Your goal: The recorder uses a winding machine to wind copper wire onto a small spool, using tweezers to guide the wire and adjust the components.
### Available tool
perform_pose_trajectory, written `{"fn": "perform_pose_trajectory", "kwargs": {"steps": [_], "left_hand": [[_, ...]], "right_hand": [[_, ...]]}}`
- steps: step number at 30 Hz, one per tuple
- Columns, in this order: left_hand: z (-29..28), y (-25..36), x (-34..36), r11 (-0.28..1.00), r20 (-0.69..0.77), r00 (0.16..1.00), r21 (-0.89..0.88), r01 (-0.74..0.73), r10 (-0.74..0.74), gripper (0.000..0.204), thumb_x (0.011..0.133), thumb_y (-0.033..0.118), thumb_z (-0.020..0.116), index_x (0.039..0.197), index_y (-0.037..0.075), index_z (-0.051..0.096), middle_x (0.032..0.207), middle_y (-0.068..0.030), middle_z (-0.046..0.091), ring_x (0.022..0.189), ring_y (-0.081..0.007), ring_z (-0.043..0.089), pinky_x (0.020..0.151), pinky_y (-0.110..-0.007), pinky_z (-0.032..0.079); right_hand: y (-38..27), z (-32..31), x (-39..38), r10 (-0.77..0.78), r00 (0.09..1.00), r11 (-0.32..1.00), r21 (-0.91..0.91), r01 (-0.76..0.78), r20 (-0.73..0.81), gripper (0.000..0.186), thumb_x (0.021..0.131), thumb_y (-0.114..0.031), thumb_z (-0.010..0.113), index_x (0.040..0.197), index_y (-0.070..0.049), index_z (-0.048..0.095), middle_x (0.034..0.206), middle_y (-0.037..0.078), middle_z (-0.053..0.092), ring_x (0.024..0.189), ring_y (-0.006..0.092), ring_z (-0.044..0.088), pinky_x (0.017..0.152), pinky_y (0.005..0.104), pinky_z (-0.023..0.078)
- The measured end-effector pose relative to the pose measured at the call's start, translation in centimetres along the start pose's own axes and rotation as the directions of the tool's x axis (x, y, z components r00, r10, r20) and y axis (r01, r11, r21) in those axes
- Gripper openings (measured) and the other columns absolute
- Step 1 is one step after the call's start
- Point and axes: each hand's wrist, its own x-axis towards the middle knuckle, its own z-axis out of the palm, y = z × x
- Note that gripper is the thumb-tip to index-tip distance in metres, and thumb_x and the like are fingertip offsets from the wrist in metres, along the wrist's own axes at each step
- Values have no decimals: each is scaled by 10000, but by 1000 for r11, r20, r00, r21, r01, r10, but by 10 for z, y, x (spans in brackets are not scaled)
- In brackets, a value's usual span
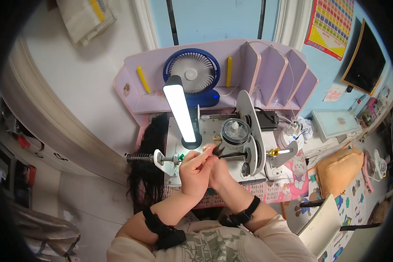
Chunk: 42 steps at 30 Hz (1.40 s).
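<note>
My left hand [194, 173] and my right hand [218, 172] meet in front of a small bench machine [174, 131], fingers closed and thumbs close together. Between the fingertips a small tuft of dark hair [218, 150] sticks up, and both hands appear to pinch it. Just right of the fingers runs a dark horizontal shaft [233, 155] joined to the wheel side of the machine. Behind the hands sits a round clear spool [236, 131]. A spring-loaded rod [139, 158] points out at the left. Parts of the fingers hide each other.
A bundle of long black hair [146, 174] hangs over the table's left edge. A lit lamp [179, 113] stands behind my hands, with a blue fan [191, 72] beyond it. Lilac shelving [273, 70] borders the back. An orange cushion [340, 170] lies at the right.
</note>
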Motion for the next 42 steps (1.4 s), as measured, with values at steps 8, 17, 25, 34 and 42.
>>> {"fn": "perform_pose_trajectory", "kwargs": {"steps": [8, 17, 25, 34, 42], "left_hand": [[2, 25, 15, 902, -29, 907, -125, 413, -420, 176, 826, 12, 671, 989, -52, 661, 859, -37, 627, 764, -69, 558, 697, -216, 455], [-40, 4, 7, 965, 381, 917, -172, 197, -119, 66, 850, -10, 582, 785, 4, 586, 1097, -161, 594, 781, -88, 578, 689, -216, 453], [-42, 0, 10, 993, 384, 922, -121, 6, 42, 224, 687, -156, 529, 769, 21, 638, 1098, -124, 601, 808, -73, 499, 643, -204, 389], [-8, 8, 5, 983, 38, 984, -45, 177, -176, 362, 798, -51, 670, 1152, 20, 642, 875, -34, 625, 709, -57, 570, 607, -171, 426], [-7, 27, 19, 850, 76, 875, -214, 482, -477, 182, 822, -14, 661, 998, -60, 651, 787, -33, 624, 770, -82, 597, 678, -201, 462]], "right_hand": [[-10, 11, 30, 91, 831, 969, 143, -201, 549, 117, 860, -120, 655, 896, -95, 547, 721, -12, 502, 651, 97, 480, 587, 231, 409], [-16, 12, -75, 115, 993, 993, -1, -115, 15, 112, 865, -118, 660, 918, -63, 578, 681, -18, 495, 621, 96, 433, 563, 253, 324], [-30, 8, -113, -330, 493, 269, -421, 867, 805, 65, 797, -16, 666, 781, -76, 646, 766, 55, 616, 667, 191, 562, 614, 302, 445], [-7, 6, -22, 18, 999, 990, -138, -13, 33, 82, 850, -62, 633, 892, -76, 563, 772, 2, 531, 686, 112, 530, 675, 221, 435], [-11, 10, 9, 78, 973, 995, 36, -88, 219, 185, 833, -171, 694, 918, -68, 566, 772, 1, 539, 716, 103, 516, 639, 237, 430]]}}
